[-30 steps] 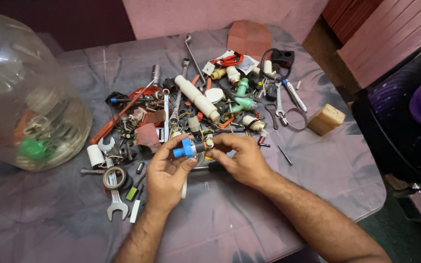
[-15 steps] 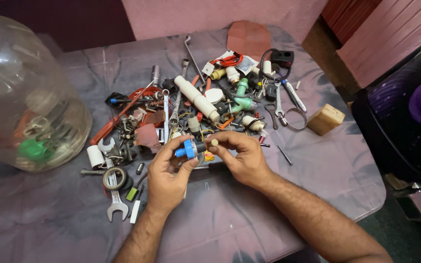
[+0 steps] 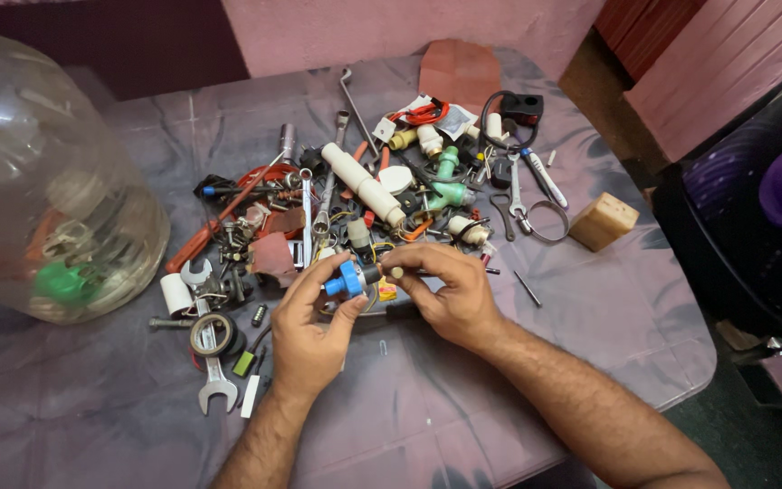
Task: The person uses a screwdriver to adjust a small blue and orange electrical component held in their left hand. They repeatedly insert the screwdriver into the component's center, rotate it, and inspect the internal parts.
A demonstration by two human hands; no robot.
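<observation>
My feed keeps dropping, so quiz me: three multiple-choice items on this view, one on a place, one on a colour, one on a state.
1. Where does the big clear jar stand?
A. left of the pile
B. right of the pile
C. on the floor

2. What colour is the knob in the left hand?
A. red
B. blue
C. yellow

3. How is the knob held?
A. lying loose on the table
B. inside the jar
C. lifted, with fingers of both hands on the assembly

Answers: 1 A, the jar sits at the table's left edge. 2 B, the knob is plainly blue. 3 C, the left hand grips the knob while the right hand pinches the small piece joined to it.
</observation>
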